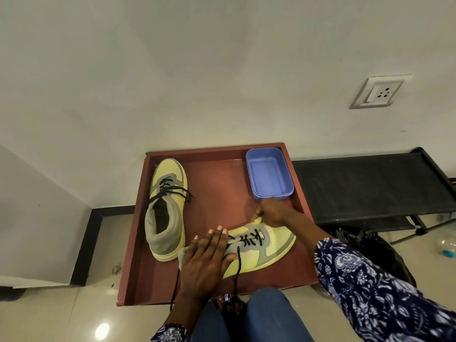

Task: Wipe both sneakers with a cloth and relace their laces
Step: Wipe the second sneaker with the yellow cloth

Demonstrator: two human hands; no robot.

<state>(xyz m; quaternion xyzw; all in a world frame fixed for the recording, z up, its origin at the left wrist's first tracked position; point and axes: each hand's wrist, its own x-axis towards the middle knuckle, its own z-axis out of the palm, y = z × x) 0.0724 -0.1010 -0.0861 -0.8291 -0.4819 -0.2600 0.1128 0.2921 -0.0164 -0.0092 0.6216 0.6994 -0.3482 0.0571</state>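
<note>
Our left hand [209,262] lies flat, fingers spread, pressing the near sneaker [259,248] down at its collar; nothing pinched in that grip. Right hand [271,212] is bunched at the shoe's far edge, fingers closed on something pale yellow [257,220] — cloth or part of the shoe, we cannot tell which. A grey-white cloth [183,254] peeks out under the left palm. Near sneaker lies across the red tray [138,243], toe right, laces [237,267] loose, ends trailing off the tray's front edge toward our knees. Second sneaker [166,208] stands upright at the tray's left, toe away, laces loosely crossed. Blue tub [269,174] in the far right corner, looks empty.

Step, we judge: the near shoe, wiping or the start of relacing. Next move needs the shoe held steady while the right hand takes a lace end. Far shoe awaits.
</note>
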